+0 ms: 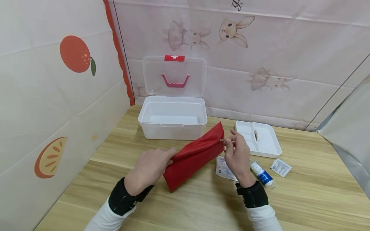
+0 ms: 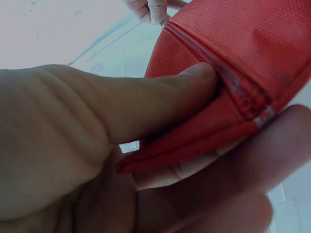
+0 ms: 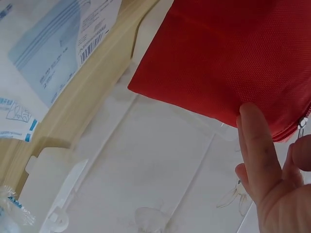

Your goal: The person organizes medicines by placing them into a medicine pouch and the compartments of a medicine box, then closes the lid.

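Note:
A red zippered pouch (image 1: 196, 155) is held up at a slant over the table between both hands. My left hand (image 1: 151, 168) grips its lower left end, the thumb (image 2: 165, 99) lying along the zipper and the fingers behind the cloth. At the upper right end, my right hand (image 1: 237, 154) pinches the metal zipper pull (image 3: 302, 125) between thumb and finger. One right finger (image 3: 257, 141) touches the red fabric. The zipper looks closed along the stretch seen in the left wrist view.
Behind the pouch stands an open white box (image 1: 173, 128) with a clear lid (image 1: 174, 77). A white tray insert (image 1: 268, 142) lies at the back right. Nearer are a packaged dressing (image 1: 224, 168), a blue-and-white tube (image 1: 262, 175) and a small packet (image 1: 281, 167).

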`<state>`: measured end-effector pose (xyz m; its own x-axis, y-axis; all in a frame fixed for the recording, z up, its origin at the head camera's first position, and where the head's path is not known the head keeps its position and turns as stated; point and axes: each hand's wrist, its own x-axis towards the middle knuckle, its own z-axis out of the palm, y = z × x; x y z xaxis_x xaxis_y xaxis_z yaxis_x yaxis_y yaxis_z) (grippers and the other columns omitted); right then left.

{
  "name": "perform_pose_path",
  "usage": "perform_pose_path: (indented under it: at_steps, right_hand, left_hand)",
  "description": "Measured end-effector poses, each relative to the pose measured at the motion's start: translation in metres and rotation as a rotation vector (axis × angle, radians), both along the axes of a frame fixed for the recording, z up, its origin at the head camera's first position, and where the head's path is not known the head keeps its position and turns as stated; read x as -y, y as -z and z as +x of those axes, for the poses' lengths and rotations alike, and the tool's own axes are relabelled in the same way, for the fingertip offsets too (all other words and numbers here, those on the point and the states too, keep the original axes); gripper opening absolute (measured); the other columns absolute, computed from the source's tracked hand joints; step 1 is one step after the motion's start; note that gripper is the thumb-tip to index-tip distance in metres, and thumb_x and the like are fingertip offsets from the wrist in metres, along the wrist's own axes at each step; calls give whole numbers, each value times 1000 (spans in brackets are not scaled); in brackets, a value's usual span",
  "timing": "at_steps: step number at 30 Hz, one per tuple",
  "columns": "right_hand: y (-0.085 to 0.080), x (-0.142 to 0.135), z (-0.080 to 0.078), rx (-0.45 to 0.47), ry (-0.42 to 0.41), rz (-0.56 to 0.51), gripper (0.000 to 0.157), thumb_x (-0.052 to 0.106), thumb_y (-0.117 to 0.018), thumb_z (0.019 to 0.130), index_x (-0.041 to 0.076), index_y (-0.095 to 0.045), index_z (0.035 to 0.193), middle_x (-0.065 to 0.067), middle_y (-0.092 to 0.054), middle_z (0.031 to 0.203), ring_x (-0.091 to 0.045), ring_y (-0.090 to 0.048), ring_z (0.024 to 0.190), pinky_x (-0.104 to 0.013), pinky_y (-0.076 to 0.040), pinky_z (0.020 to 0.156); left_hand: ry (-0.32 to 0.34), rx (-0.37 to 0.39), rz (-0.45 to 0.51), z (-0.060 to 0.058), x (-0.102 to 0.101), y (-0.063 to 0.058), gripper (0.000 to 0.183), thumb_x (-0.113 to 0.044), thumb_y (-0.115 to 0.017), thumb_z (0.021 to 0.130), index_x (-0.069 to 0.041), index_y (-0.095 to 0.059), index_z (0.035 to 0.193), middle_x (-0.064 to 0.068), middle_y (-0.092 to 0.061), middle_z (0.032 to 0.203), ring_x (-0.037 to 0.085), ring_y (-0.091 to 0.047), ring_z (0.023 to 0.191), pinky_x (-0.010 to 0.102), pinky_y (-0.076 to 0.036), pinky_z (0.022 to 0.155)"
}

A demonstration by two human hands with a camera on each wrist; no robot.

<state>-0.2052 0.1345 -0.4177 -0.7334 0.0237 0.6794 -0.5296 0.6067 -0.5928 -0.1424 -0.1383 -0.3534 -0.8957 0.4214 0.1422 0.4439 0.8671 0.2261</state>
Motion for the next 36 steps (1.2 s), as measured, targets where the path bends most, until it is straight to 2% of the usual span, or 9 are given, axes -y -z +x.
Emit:
perform_pose_path:
  at_steps: [2, 5, 7, 14, 21, 24, 29, 31, 36]
  right_hand:
    - [1, -2, 1, 21, 12, -15, 3, -7, -56, 95, -9, -54, 96, -29, -62, 117, -37, -71, 89, -27, -58, 65]
    - [2, -6, 1, 59, 29, -45, 7, -3, -54, 98, -10, -53, 98, -31, -56, 130, -37, -72, 76, -7, -48, 61]
    - [2, -9, 1, 67, 32, -60, 9, -1, -53, 99, -11, -53, 99, -31, -56, 131, -37, -72, 76, -1, -42, 61]
    - [-1, -13, -2, 61, 40, -94, 11, 0, -53, 100, -10, -53, 99, -29, -58, 129, -38, -72, 74, -3, -44, 58]
    - [-3, -18, -3, 142, 52, -207, 11, 2, -51, 101, -9, -52, 100, -26, -59, 126, -40, -71, 75, -8, -48, 55]
    - [-3, -18, -3, 165, 49, -214, 13, 4, -52, 102, -9, -52, 104, -25, -61, 122, -40, -72, 77, -12, -51, 56]
    - [-1, -15, 2, 267, 57, -151, 19, 10, -51, 103, -6, -51, 113, -24, -65, 108, -38, -71, 81, -15, -52, 60]
    - [-1, -14, 5, 322, 59, -108, 24, 13, -50, 104, -5, -48, 120, -24, -65, 108, -37, -70, 82, -17, -51, 62]
    - [-14, -11, 16, 366, 84, -35, 39, 18, -49, 104, 1, -39, 138, -22, -65, 109, -32, -66, 75, -25, -53, 62]
  left_hand:
    - [-8, -1, -9, 0, 0, 0, 13, -15, -72, 90, -19, -60, 93, -8, -64, 69, 8, -51, 55, 24, -35, 45]
    - [-17, 8, -11, 0, 0, -2, 10, -16, -71, 91, -20, -62, 93, -9, -65, 71, 7, -52, 56, 25, -36, 45]
    - [-19, 6, -13, 0, 0, -2, 10, -17, -71, 92, -21, -62, 93, -9, -66, 71, 7, -52, 56, 25, -36, 45]
    - [1, 20, -2, 2, 0, -3, 10, -17, -71, 91, -22, -65, 97, -10, -68, 75, 5, -54, 59, 24, -37, 47]
    - [166, 45, 22, 6, 1, -6, 14, -15, -72, 91, -21, -61, 97, -9, -67, 76, 3, -48, 56, 21, -36, 49]
    - [199, 38, 56, 7, 1, -8, 14, -11, -71, 91, -19, -61, 97, -7, -68, 77, 3, -48, 57, 21, -37, 50]
    - [273, 3, 90, 13, -2, -10, 17, -8, -70, 91, -17, -63, 103, -4, -72, 85, 3, -57, 65, 17, -45, 58]
    - [309, -17, 102, 16, -4, -11, 21, -3, -70, 90, -17, -63, 104, -3, -72, 87, 3, -59, 69, 16, -47, 62]
    - [366, -96, 150, 26, -8, -16, 31, 4, -74, 83, -13, -62, 107, 1, -71, 88, 7, -62, 71, 16, -50, 65]
